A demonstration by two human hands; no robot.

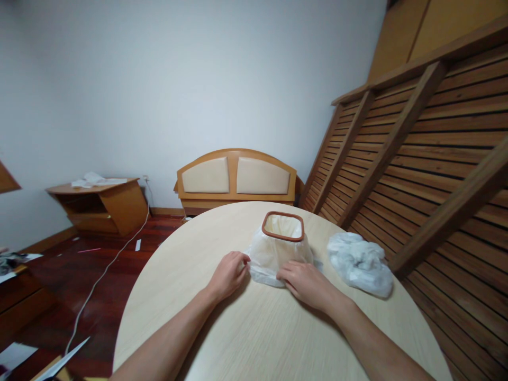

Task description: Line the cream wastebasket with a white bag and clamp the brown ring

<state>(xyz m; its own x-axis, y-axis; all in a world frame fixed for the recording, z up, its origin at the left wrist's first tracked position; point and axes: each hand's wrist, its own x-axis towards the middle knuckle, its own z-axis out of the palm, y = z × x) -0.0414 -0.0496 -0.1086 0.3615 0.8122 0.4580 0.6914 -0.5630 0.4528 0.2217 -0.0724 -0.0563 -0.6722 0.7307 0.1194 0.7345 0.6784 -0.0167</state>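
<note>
A small waste bin with a brown ring around its mouth stands on the round table. A white translucent plastic bag lines it, folds out under the ring and hangs down over the outside to the tabletop. At the bag's lower left edge, my left hand is closed with its fingertips pinching the plastic. My right hand lies against the front right of the bag, its fingers bent onto the lower hem. The right thumb and the bin's wall behind the plastic are mostly hidden.
A crumpled heap of white plastic bags lies on the table's right side. Wooden slatted panels lean close by on the right. Behind the pale round table stands a headboard. A white cable crosses the floor at left.
</note>
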